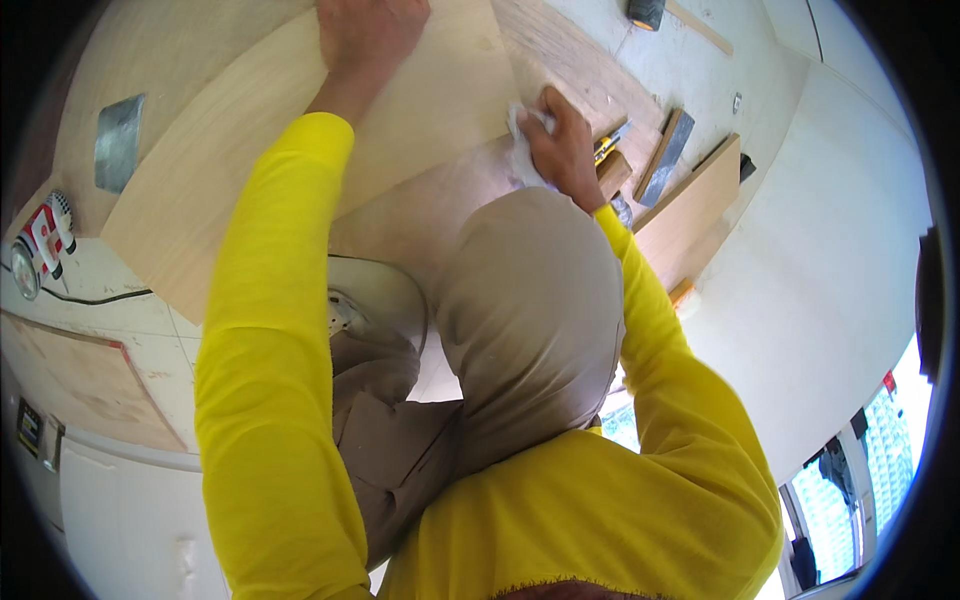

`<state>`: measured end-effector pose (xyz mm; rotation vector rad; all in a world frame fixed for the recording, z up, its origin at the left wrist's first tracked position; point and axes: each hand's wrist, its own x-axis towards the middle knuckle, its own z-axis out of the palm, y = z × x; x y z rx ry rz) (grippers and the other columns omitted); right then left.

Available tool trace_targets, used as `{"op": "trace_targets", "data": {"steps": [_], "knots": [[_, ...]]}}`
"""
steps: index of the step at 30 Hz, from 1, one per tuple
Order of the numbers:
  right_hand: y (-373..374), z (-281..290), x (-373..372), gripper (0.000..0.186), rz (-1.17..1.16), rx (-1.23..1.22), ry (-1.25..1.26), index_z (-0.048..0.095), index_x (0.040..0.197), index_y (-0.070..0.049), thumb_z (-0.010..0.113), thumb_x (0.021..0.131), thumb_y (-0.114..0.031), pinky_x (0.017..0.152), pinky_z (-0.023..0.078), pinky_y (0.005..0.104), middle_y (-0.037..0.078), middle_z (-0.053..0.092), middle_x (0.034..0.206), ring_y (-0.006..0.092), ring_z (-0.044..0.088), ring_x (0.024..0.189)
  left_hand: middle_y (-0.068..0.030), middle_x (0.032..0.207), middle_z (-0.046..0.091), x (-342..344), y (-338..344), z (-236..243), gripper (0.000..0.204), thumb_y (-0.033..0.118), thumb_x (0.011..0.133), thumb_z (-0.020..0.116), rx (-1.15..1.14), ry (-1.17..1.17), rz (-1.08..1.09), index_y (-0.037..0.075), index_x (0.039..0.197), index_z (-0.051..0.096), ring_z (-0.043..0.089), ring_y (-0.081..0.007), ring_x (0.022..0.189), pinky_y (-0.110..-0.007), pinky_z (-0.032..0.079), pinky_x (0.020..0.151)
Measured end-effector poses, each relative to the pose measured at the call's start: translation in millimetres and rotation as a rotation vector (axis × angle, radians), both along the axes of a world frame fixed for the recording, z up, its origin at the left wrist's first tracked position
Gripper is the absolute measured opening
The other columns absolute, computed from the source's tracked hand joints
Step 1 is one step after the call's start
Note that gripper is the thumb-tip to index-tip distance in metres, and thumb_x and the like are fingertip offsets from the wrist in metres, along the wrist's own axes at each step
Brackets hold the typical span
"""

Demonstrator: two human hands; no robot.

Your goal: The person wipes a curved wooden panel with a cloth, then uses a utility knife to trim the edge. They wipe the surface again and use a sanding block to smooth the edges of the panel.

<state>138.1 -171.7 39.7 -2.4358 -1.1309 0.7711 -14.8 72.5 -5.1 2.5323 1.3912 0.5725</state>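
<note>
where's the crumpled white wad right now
In the head view, the crumpled white wad is in the person's right hand, right of centre in the upper part, by the lower right corner of the large pale wooden board.

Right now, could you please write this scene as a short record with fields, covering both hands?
Left hand: over large pale wooden board; contact unclear
Right hand: gripping crumpled white wad near the board's edge
Right of right hand: yellow-and-black knife, grey-faced wooden block
Far left: red-and-white device, grey rectangular plate
Clothing: yellow long sleeves, brown trousers
</note>
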Motion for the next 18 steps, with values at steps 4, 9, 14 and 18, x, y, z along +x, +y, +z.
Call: {"op": "trace_targets", "data": {"steps": [4, 9, 14, 18], "knots": [[85.9, -21.4, 19.6, 0.036, -0.018, 0.208, -0.024, 0.073, 0.111, -0.007, 0.082, 0.098, -0.039, 0.096, 0.060, 0.0563, 0.025, 0.081, 0.109, 0.0518, 0.076, 0.109, -0.0201, 0.130, 0.067, 3.5, -1.5, 0.1, 0.030, 0.028, 0.114, 0.056, -0.003, -0.002, -0.027, 0.003, 0.128, 0.066, 0.061, -0.0402, 0.126, -0.060, 0.045, 0.112], [17.5, -15.3, 10.2, 0.035, -0.012, 0.096, 0.039, 0.074, 0.108, -0.005, 0.083, 0.098, -0.038, 0.095, 0.060, 0.0539, 0.026, 0.081, 0.107, 0.0504, 0.076, 0.109, -0.0203, 0.130, 0.068, -1.0, -0.1, 1.1, 0.030, 0.028, 0.114, 0.056, -0.002, 0.008, -0.023, 0.003, 0.127, 0.066, 0.062, -0.0409, 0.125, -0.060, 0.045, 0.111], [59.7, -2.8, 8.8, 0.035, -0.067, 0.090, 0.109, 0.074, 0.107, -0.004, 0.083, 0.098, -0.036, 0.092, 0.059, 0.0507, 0.027, 0.080, 0.105, 0.0491, 0.076, 0.107, -0.0220, 0.130, 0.067, 1.3, -1.0, 4.8, 0.032, 0.028, 0.115, 0.056, -0.052, 0.022, -0.021, 0.002, 0.129, 0.067, 0.062, -0.0422, 0.126, -0.060, 0.045, 0.112], [41.6, -14.8, 15.9, 0.030, -0.042, 0.108, 0.143, 0.070, 0.102, -0.002, 0.081, 0.101, -0.030, 0.088, 0.057, 0.0422, 0.015, 0.073, 0.094, 0.0274, 0.066, 0.093, -0.0233, 0.131, 0.067, -0.5, -0.4, -0.1, 0.033, 0.028, 0.115, 0.056, -0.035, 0.002, -0.020, 0.001, 0.130, 0.066, 0.062, -0.0430, 0.127, -0.060, 0.044, 0.113]]}}
